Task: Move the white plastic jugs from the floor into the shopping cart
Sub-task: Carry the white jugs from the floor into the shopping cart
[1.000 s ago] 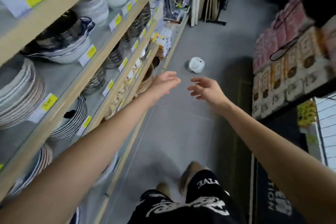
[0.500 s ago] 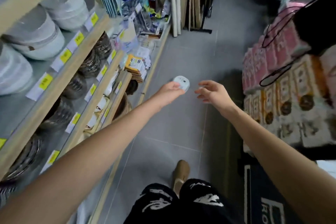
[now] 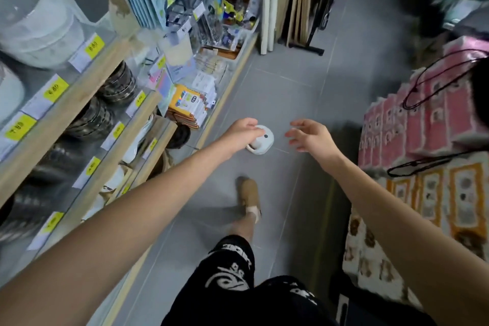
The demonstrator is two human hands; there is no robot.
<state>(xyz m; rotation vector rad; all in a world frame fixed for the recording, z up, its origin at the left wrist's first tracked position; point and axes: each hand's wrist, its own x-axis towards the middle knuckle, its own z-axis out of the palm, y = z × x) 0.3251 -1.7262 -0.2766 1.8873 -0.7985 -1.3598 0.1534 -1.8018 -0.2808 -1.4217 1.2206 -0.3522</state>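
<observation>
Both arms have pushed further down the aisle since a moment ago, and the left hand (image 3: 242,133), which was only brushing the jug (image 3: 264,141) then, now lies over its left side. The person's step has carried on too, with one tan shoe (image 3: 248,196) planted on the floor (image 3: 277,92) behind and below the hands.

From where I stand, the left hand's fingers are bent downward across the jug's near-left edge, hiding that part of it. I cannot tell whether they have closed on it or merely rest there. The jug sits on the grey floor, its round white top with a small dark dot showing just to the right of that hand.

The right hand (image 3: 313,136) hangs on the jug's other side, near it but apart. Its palm is turned inward, its fingers are spread and loosely curved, and it holds nothing. The jug lies between the two hands, closer to the left one.

Shelves (image 3: 87,103) of bowls and plates with yellow price tags run along beyond the left arm. Stacked pink packs (image 3: 423,124) stand beyond the right hand.
</observation>
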